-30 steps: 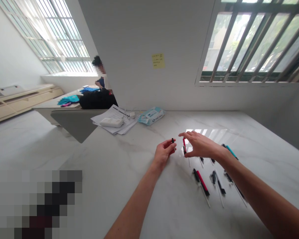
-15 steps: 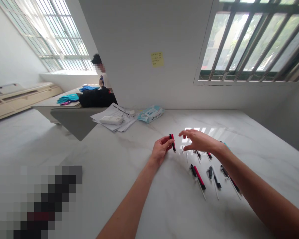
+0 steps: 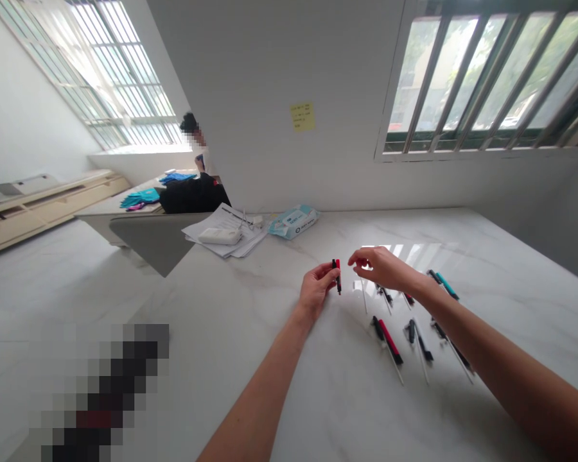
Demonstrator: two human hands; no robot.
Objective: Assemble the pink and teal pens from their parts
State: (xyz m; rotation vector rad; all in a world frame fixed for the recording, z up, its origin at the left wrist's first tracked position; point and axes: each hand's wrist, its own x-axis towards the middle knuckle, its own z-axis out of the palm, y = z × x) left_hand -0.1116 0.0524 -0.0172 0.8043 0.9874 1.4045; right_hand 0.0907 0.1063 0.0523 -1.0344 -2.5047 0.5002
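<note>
My left hand (image 3: 315, 289) is closed around black and red pen barrel parts (image 3: 338, 273), held upright between thumb and fingers. To its right my right hand (image 3: 378, 266) has its fingers bent inward in a pinch; whatever lies between the tips is too small to make out. Just below the right hand is a thin white pen refill (image 3: 365, 298). Several groups of pen parts lie on the table: a red and black pair (image 3: 388, 340), a white and black pair (image 3: 420, 340), and a black and teal pair (image 3: 444, 284). My right forearm partly covers another group.
The white marbled table (image 3: 250, 308) carries a pack of wipes (image 3: 295, 221) and papers (image 3: 197, 224) under a white device (image 3: 220, 235) near the wall. A yellow note (image 3: 302, 116) is stuck on the wall. Another person (image 3: 209, 162) is at a farther table.
The fingers of my right hand have drawn closer together from a wider spread. My left hand still grips the pen parts. The view has shifted slightly.
</note>
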